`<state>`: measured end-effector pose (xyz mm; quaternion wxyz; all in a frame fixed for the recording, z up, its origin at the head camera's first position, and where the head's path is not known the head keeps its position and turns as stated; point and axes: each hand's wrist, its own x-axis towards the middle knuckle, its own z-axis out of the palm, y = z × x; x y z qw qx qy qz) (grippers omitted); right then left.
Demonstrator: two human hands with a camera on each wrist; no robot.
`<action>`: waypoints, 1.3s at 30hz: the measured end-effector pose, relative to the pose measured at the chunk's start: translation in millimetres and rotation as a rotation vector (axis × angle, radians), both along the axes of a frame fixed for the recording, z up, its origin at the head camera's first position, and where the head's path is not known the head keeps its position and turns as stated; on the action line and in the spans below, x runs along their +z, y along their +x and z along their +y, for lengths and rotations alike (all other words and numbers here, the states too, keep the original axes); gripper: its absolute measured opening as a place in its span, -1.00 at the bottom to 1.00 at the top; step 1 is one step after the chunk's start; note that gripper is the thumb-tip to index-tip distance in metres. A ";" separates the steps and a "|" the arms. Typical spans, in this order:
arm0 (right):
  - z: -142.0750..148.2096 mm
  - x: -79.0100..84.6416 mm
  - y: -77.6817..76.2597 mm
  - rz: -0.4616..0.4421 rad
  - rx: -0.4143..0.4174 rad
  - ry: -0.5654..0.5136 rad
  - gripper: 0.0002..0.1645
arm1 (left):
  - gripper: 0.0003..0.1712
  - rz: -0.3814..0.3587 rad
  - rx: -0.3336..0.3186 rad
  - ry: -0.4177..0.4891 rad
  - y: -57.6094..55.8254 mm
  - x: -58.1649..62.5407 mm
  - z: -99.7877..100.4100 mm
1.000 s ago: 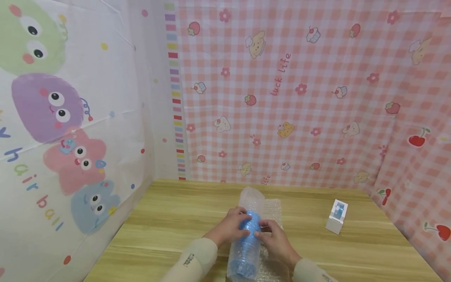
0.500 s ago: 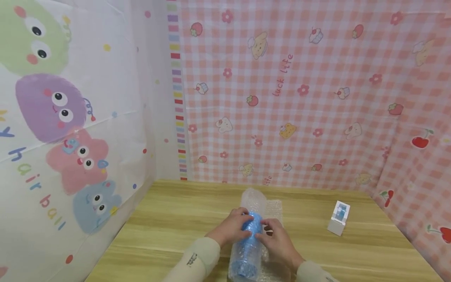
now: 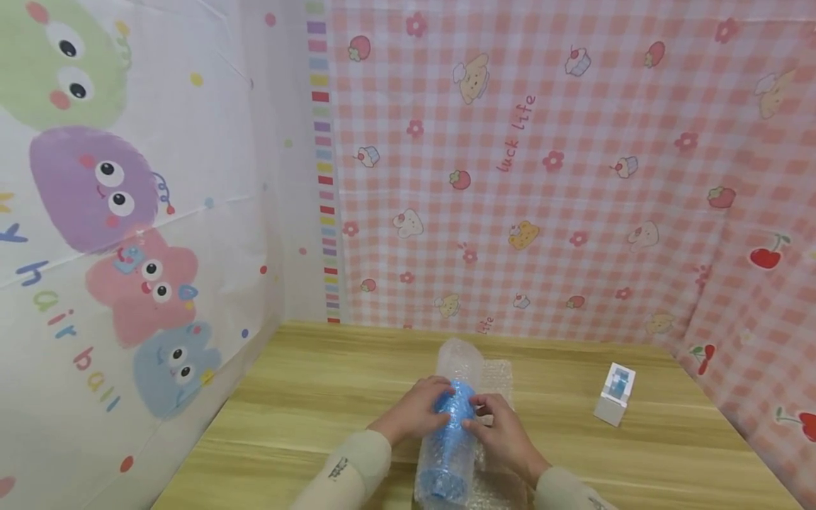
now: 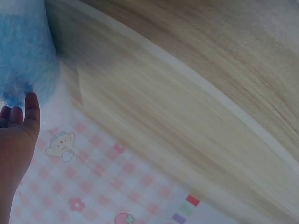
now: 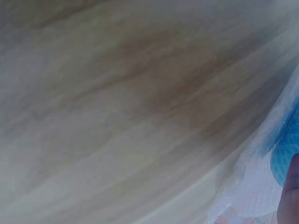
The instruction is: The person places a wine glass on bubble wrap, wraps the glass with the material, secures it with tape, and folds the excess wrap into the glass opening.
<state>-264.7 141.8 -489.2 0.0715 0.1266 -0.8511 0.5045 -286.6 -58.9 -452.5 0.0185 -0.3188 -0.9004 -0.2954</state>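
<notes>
A blue cylinder (image 3: 454,443) lies lengthwise on the table, rolled up in clear bubble wrap (image 3: 460,360); its exact kind is blurred by the layers. My left hand (image 3: 416,409) grips the roll from the left, thumb and fingers spread over its top. From the right, my right hand (image 3: 508,438) holds the roll's side with bent fingers and thumb. Under that hand a flat stretch of wrap (image 3: 499,375) runs along the table. In the left wrist view, fingertips (image 4: 32,103) meet the wrapped blue end; the right wrist view catches one finger (image 5: 290,186) beside it.
A small white box (image 3: 613,407) with a light-blue part on top stands toward the right of the wooden table (image 3: 306,397). Behind the table hangs a pink checked cloth (image 3: 433,156); a white cartoon cloth (image 3: 210,142) covers the left side.
The head view has shifted slightly. Both hands keep about the same place on the wrapped roll.
</notes>
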 end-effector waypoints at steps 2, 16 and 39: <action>0.4 -0.1 0.1 -0.007 -0.005 0.002 -0.63 | -0.53 0.005 0.003 -0.004 -0.1 -0.9 -0.4; 4.5 -4.1 2.3 -0.080 -0.036 -0.058 -0.62 | -0.51 -0.030 0.030 0.032 5.5 3.2 4.9; 5.1 1.5 2.2 0.027 -0.003 0.071 -0.57 | -0.51 -0.050 0.053 -0.059 2.3 3.3 8.6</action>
